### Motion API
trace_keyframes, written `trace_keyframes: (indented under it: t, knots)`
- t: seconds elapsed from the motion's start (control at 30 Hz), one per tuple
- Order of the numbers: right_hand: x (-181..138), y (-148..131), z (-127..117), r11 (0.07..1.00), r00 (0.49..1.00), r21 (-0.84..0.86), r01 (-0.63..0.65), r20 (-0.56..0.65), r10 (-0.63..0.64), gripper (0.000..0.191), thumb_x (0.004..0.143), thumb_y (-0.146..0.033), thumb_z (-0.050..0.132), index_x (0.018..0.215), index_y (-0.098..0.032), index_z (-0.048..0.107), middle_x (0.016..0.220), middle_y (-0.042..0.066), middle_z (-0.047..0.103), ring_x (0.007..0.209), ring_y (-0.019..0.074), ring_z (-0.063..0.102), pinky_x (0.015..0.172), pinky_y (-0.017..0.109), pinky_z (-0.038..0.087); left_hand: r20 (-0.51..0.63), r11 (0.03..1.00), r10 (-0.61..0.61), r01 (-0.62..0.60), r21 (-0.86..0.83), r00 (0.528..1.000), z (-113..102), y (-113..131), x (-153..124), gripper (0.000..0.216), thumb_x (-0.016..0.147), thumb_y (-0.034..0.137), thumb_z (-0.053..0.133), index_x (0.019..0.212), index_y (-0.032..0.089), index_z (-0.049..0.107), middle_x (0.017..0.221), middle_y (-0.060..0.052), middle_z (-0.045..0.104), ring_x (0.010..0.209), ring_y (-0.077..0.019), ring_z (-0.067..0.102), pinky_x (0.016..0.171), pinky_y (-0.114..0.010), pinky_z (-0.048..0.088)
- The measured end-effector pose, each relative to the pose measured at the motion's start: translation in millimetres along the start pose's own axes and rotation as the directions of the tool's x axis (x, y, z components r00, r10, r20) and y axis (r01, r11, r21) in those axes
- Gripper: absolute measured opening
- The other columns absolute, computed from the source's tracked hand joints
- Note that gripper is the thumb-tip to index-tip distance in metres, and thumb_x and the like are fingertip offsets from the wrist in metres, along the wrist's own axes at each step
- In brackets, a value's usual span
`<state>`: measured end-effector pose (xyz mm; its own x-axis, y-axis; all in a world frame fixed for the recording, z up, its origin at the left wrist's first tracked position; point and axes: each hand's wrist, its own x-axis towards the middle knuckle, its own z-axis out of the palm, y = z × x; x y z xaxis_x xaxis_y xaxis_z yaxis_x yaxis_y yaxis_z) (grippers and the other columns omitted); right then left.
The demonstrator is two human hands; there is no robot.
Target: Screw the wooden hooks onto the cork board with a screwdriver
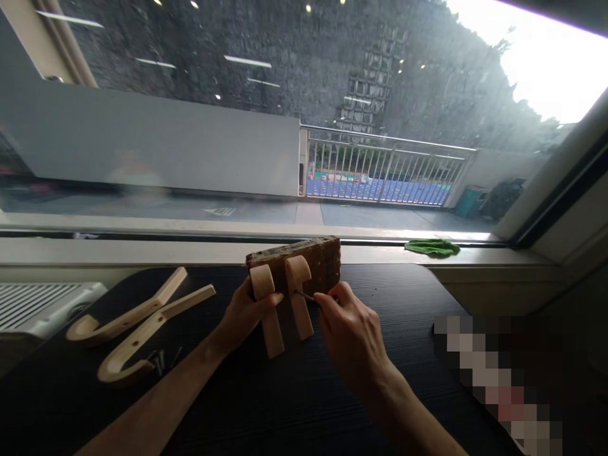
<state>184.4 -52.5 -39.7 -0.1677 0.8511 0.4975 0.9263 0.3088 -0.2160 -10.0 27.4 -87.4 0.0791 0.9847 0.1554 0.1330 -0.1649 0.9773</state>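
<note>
Over the black wood-grain counter (399, 316), a rough-edged brown board (325, 272) is leaning back, two curved wooden hooks (300, 310) standing against its near face. The left hand (247, 311) is keeping a closed grip on the board and left hook, thumb across the wood; the right hand (351, 316) is pinching a thin tool (306, 296), its tip meeting the right hook. Holding the shaft in line with the hole and bracing that hook would probably serve best. Leftward, two loose hooks (148, 329) are lying near some screws (159, 361); beyond, a green cloth (432, 247) is resting on the windowsill (375, 254), a metal railing (394, 171) showing outside
</note>
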Motion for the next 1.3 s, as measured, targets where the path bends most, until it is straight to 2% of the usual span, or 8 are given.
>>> trace_keyframes:
  t: [0.13,0.47,0.57,0.67,0.77,1.0,1.2,1.3]
  knots:
    - [-0.9,-3.5,5.3,0.999,1.0,-0.044,-0.008,0.011,0.008,0.017,0.088,-0.017,0.042,0.09,-0.022,0.057,0.084,0.001,0.053,0.063,0.0119,0.05,0.052,0.025,0.025,-0.001,1.0,0.008,-0.008,-0.008,1.0,-0.5,1.3,-0.3,0.046,0.068,0.034,0.069,0.108,0.013,0.059,0.098,-0.007,0.068,0.092,-0.0251,0.061,0.075,-0.031,0.048]
    - [1.4,4.4,7.0,0.972,0.985,0.174,-0.16,0.088,0.146,0.024,0.09,-0.03,0.038,0.089,-0.023,0.061,0.079,0.001,0.061,0.075,0.0152,0.059,0.064,0.025,0.034,-0.043,1.0,0.0,0.0,0.001,0.999,1.5,9.0,-1.3,0.046,0.065,0.034,0.071,0.105,0.013,0.061,0.093,-0.006,0.068,0.088,-0.0247,0.062,0.074,-0.031,0.049]
    - [-0.8,1.1,4.9,0.967,0.986,0.202,-0.154,0.096,0.137,0.02,0.086,-0.027,0.044,0.1,-0.024,0.058,0.088,0.001,0.06,0.074,0.0148,0.059,0.063,0.025,0.035,-0.057,0.999,0.01,-0.008,0.036,0.998,1.1,5.8,-0.7,0.045,0.066,0.035,0.07,0.104,0.013,0.06,0.094,-0.006,0.068,0.09,-0.0252,0.062,0.075,-0.032,0.049]
    - [-2.4,-2.7,0.8,0.96,0.989,0.247,-0.134,0.09,0.115,0.037,0.078,-0.015,0.051,0.114,-0.025,0.05,0.102,0.002,0.054,0.075,0.0134,0.058,0.061,0.023,0.037,-0.045,1.0,0.006,-0.005,0.01,0.999,1.1,2.6,0.2,0.044,0.067,0.036,0.069,0.104,0.013,0.061,0.093,-0.006,0.068,0.09,-0.025,0.062,0.076,-0.032,0.049]
    - [-2.1,-4.1,-2.3,0.974,0.995,0.211,-0.085,0.061,0.074,0.034,0.078,-0.008,0.047,0.108,-0.023,0.051,0.102,0.002,0.053,0.075,0.0124,0.056,0.061,0.023,0.036,-0.071,1.0,0.002,-0.003,-0.02,0.997,1.3,1.3,1.2,0.045,0.065,0.036,0.07,0.103,0.013,0.061,0.093,-0.005,0.069,0.089,-0.0246,0.062,0.076,-0.032,0.049]
    - [0.3,-2.0,5.9,0.999,0.999,0.009,0.044,0.014,-0.045,0.022,0.09,-0.016,0.041,0.104,-0.025,0.054,0.092,0.001,0.053,0.068,0.0119,0.052,0.056,0.024,0.032,-0.117,0.999,0.014,-0.008,0.049,0.993,-2.2,-3.0,4.8,0.045,0.064,0.036,0.07,0.102,0.013,0.061,0.092,-0.005,0.068,0.089,-0.0254,0.062,0.076,-0.034,0.048]
    - [-1.3,-4.1,14.3,1.0,1.0,-0.004,-0.011,-0.003,0.011,0.023,0.089,-0.016,0.041,0.109,-0.023,0.052,0.094,0.003,0.055,0.068,0.0132,0.054,0.056,0.025,0.032,-0.084,1.0,0.007,-0.006,0.014,0.996,-1.5,-1.2,4.3,0.046,0.065,0.036,0.07,0.105,0.014,0.06,0.095,-0.006,0.068,0.092,-0.0259,0.06,0.079,-0.035,0.047]
    - [-1.0,-4.5,13.2,0.994,0.997,0.082,-0.072,0.006,0.072,0.019,0.089,-0.02,0.043,0.105,-0.022,0.053,0.094,0.002,0.058,0.071,0.0141,0.057,0.057,0.025,0.033,-0.058,1.0,0.029,-0.029,0.0,0.998,-1.7,-0.9,3.1,0.046,0.067,0.035,0.068,0.107,0.015,0.059,0.098,-0.006,0.067,0.095,-0.0251,0.06,0.08,-0.033,0.047]
